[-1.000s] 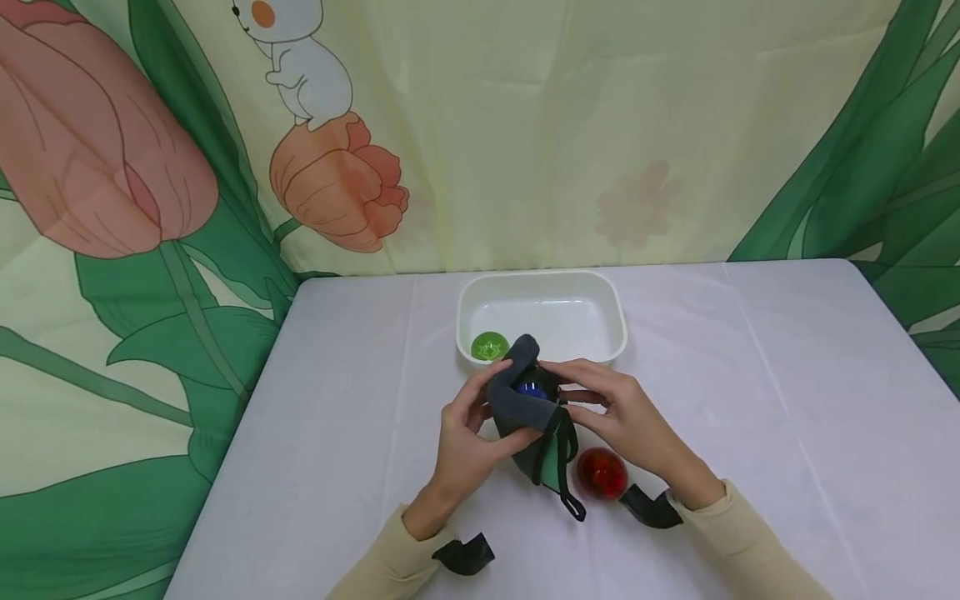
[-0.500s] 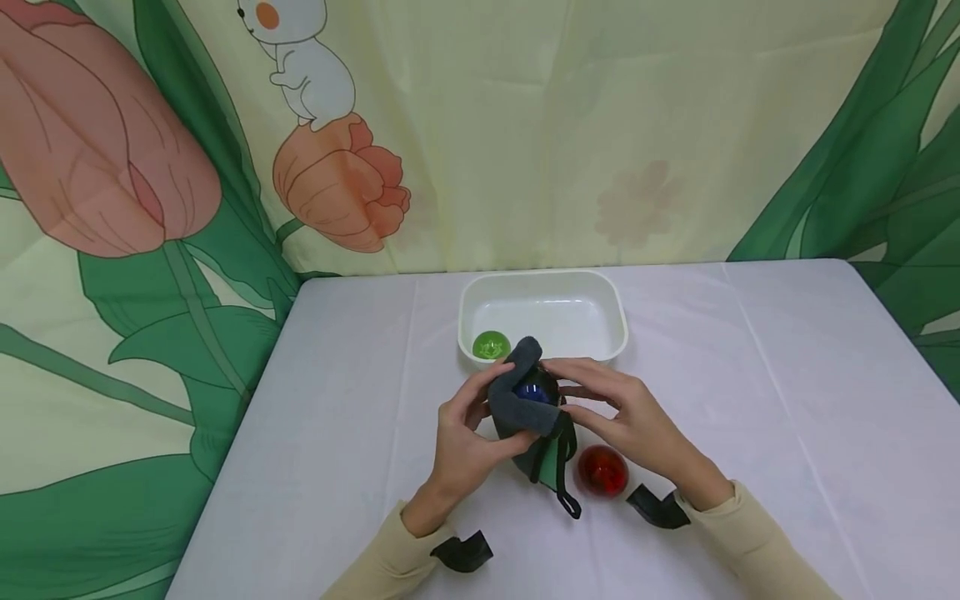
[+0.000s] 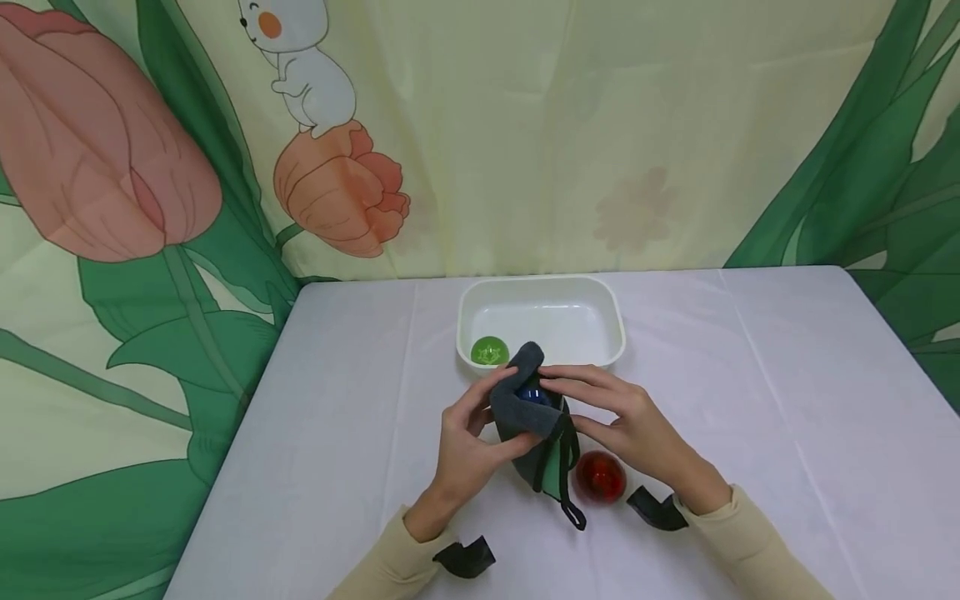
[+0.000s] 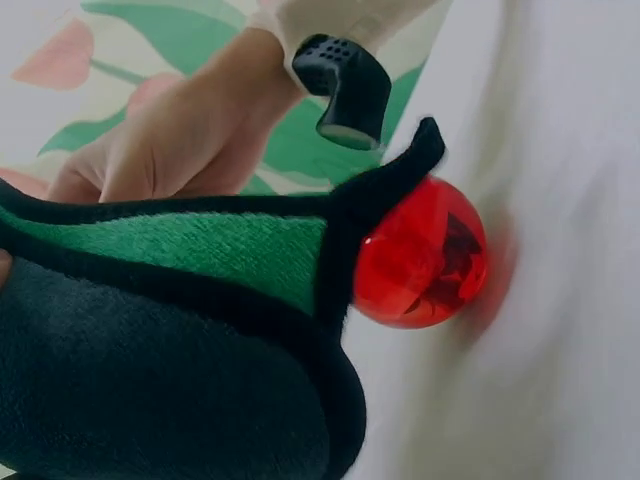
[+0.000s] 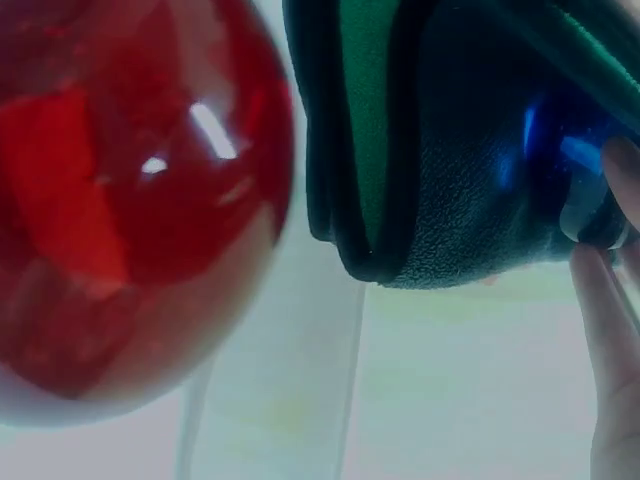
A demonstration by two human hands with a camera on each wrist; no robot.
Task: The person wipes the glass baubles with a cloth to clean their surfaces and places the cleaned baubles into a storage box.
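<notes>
My left hand (image 3: pixel 472 450) grips a dark grey-blue cloth (image 3: pixel 517 412), thumb in front and fingers behind. The cloth has a green face, black edging and a hanging loop. Folded partly inside it is a clear blue ball (image 3: pixel 534 394). From the other side my right hand (image 3: pixel 637 429) pinches the ball between thumb and fingers; in the right wrist view its fingertips lie against the blue ball (image 5: pixel 580 150). A clear red ball (image 3: pixel 600 477) rests on the table just below my right hand. In the left wrist view the cloth (image 4: pixel 170 360) partly hides the red ball (image 4: pixel 425 255).
Behind the hands stands a white tray (image 3: pixel 577 321) with a green ball (image 3: pixel 490 351) in its near left corner. The white-covered table (image 3: pixel 360 400) meets a flower-print curtain (image 3: pixel 525 167) at the back. Black curved pieces (image 3: pixel 465 557) hang at both wrists.
The right fingers have shifted slightly over the blue ball, and less of the ball shows now. The left hand keeps its grip on the cloth. The view has tilted a little.
</notes>
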